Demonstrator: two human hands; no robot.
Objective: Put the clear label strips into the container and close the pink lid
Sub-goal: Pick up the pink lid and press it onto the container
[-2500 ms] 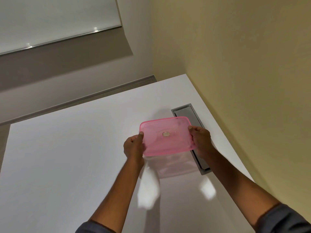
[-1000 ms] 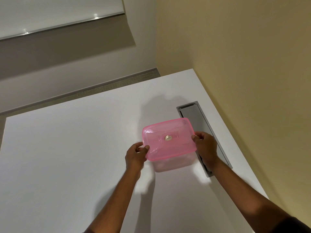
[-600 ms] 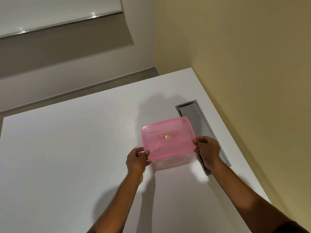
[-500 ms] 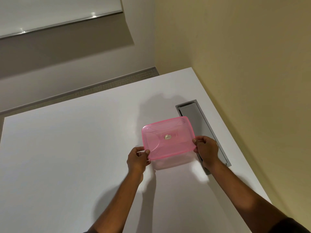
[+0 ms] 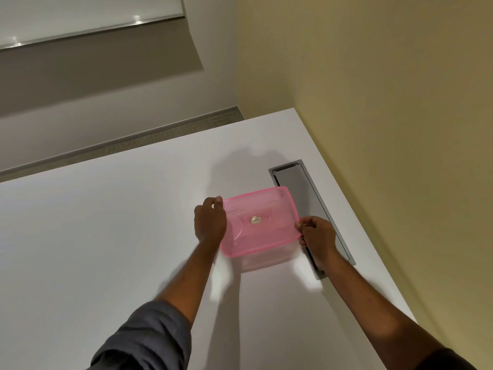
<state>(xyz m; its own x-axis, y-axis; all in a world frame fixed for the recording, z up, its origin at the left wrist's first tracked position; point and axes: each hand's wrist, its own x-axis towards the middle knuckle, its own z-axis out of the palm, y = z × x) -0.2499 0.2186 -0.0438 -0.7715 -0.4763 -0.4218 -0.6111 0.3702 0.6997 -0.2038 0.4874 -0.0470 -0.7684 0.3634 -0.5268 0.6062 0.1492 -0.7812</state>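
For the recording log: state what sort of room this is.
Probably an office or meeting room: a plain white desk with a built-in grey cable hatch, and a whiteboard with a metal rail on the wall.

Translucent pink plastic lid (image 5: 260,221) hides clear container's (image 5: 262,260) inside; strips unseen. Small round sticker (image 5: 255,219) at lid centre unreadable.

Both arms are stretched forward, forearms bare, with a grey sleeve (image 5: 149,340) pushed up on the left one. The left hand (image 5: 210,222) is curled, its fingers (image 5: 216,202) bent over the edge just right of them. The right hand (image 5: 317,236) is closed in a pinch, thumb and fingers (image 5: 302,226) pressed together on the corner at their tips.
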